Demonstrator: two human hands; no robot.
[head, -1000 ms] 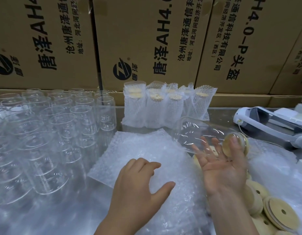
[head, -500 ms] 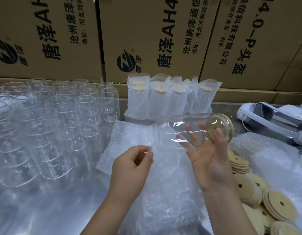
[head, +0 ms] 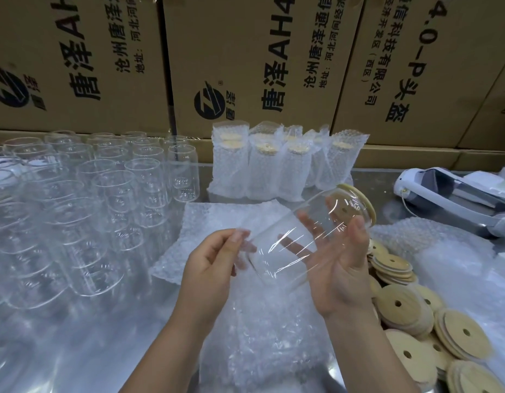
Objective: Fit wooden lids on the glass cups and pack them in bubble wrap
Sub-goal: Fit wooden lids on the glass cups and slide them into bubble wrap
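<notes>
right hand (head: pixel 340 269) grips lidded cup (head: pixel 276 252), left hand (head: pixel 211 263) pinches its base, between bare cups (head: pixel 109 199) and loose lids (head: pixel 404 307).

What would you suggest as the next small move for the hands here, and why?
Probably slide the cup base-first into the bubble wrap that the left hand pinches by the cup's base. The lid is already on, the right hand holds the cup tilted, base toward the left hand, and the wrapped cups behind look finished this way.
</notes>
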